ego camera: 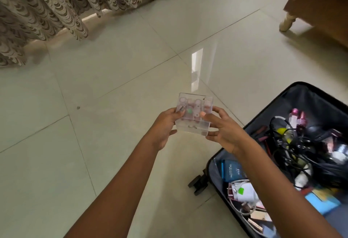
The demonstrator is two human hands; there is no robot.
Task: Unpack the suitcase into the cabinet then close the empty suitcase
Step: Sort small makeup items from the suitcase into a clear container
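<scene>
A clear plastic box (194, 114) with small pinkish items inside is held above the floor in the middle of the view. My left hand (165, 127) grips its left side, thumb on top. My right hand (223, 131) grips its right side, fingers curled round the edge. The open black suitcase (305, 98) lies on the floor at the lower right, filled with black cables (293, 143), a white charger (244, 192), a blue box (232, 169) and pink bottles (298, 117). No cabinet is plainly in view.
Pale glossy floor tiles (113, 87) stretch ahead. A patterned curtain (56, 2) hangs at the upper left. A wooden piece of furniture with a turned leg (287, 22) stands at the upper right. The suitcase's wheels (198, 184) stick out at its near left corner.
</scene>
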